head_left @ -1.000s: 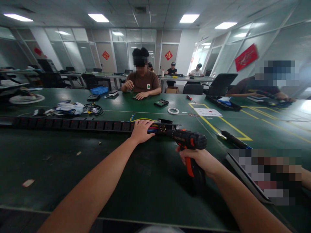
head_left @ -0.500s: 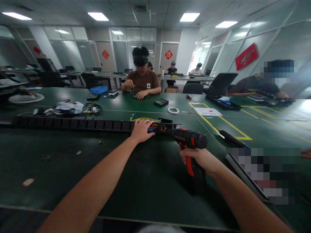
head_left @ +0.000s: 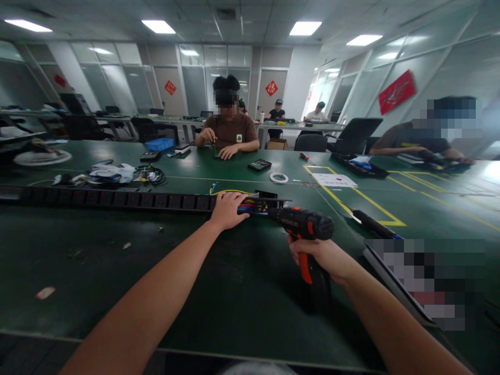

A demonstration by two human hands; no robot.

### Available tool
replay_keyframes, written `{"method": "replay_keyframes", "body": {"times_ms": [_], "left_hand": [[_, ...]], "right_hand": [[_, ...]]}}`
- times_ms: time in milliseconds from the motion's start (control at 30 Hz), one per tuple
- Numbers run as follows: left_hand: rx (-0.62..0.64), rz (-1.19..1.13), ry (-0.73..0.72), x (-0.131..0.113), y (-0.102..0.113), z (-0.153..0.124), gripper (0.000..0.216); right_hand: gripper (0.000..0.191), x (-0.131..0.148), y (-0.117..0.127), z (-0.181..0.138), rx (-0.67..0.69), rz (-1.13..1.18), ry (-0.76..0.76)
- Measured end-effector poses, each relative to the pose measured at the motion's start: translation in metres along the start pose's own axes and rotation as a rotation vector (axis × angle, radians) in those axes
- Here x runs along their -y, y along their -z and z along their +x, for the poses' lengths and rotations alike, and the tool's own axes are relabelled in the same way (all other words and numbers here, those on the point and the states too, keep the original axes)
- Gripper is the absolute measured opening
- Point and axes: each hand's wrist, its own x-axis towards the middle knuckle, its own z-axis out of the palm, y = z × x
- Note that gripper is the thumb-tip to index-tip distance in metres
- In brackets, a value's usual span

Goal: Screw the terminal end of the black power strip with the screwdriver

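Note:
A long black power strip [head_left: 128, 200] with a row of sockets lies across the green table. Over its right part, my left hand [head_left: 229, 211] grips the casing, fingers across the top and thumb along the near side. Beside that hand the strip's end is uncovered, showing coloured wires and a small circuit board [head_left: 261, 206]. My right hand [head_left: 318, 255] is wrapped around the handle of a black and orange cordless drill [head_left: 307, 223]. The drill lies level, its nose pointing left at the open end of the strip. Its bit's exact contact point is too small to tell.
Behind the strip lie tangled cables [head_left: 150, 175], a white tape roll [head_left: 278, 178] and a paper sheet [head_left: 335, 179]. A black handheld tool [head_left: 375, 224] is to the right. Opposite sits a person [head_left: 230, 130] working with a screwdriver; another person [head_left: 414, 138] is at right.
A pale bluish light now shows by the drill's nose at the strip's open end. Both my hands, the drill and the strip stay in nearly the same place.

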Motion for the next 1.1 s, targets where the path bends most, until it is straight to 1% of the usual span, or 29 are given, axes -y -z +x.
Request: {"method": "replay_keyframes", "body": {"times_ms": [267,600,800,1100], "left_hand": [[0.015,-0.014,0.01,-0.0008,0.0014,0.0,0.063],[0.014,-0.004,0.016,-0.0019,0.0021,0.0001,0.063],[0.01,-0.01,0.008,-0.0015,0.0024,0.0001,0.063],[0.027,-0.02,0.018,-0.0012,0.0026,0.0001,0.064]], "right_hand": [[0.012,0.0012,-0.0004,-0.0026,-0.001,0.014,0.002],[0.017,0.0021,-0.0027,-0.0029,-0.021,0.028,-0.014],[0.015,0.0037,-0.0013,-0.0035,-0.03,0.002,-0.008],[0.015,0.0017,0.0025,-0.0019,-0.03,0.044,-0.033]]}}
